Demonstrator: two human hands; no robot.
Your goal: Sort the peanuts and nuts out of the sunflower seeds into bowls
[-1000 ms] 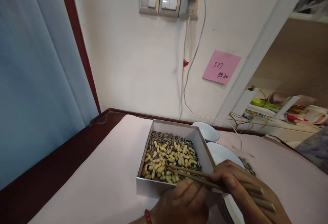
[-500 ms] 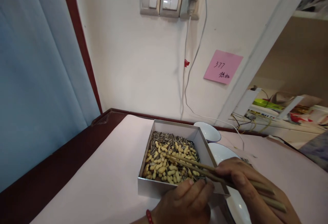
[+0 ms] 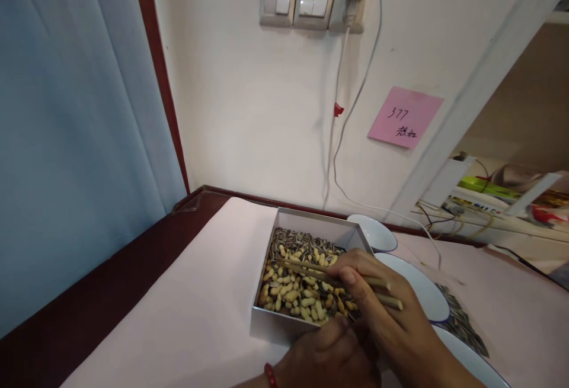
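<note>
My right hand (image 3: 391, 311) grips a pair of wooden chopsticks (image 3: 306, 269), whose tips reach into the left part of a shallow silver-edged box (image 3: 278, 324). Inside it, peanuts in their shells (image 3: 288, 296) lie mixed over striped sunflower seeds (image 3: 293, 239). The tips are among the peanuts; I cannot tell whether they pinch one. My left hand (image 3: 331, 355), with a red bead bracelet at its wrist, is closed on the near rim of the box. Part of its fingers is hidden behind my right hand.
Three white blue-rimmed dishes stand right of the box: one at the back (image 3: 376, 235), one in the middle (image 3: 422, 284), one nearer (image 3: 473, 361). Sunflower seeds (image 3: 464, 323) lie heaped beside them. A white cable (image 3: 338, 139) runs down the wall to the table.
My right hand has moved left and inward over the box, carrying the chopsticks, whose tips now sit farther left among the peanuts. The view has shifted slightly; more of the dishes shows.
</note>
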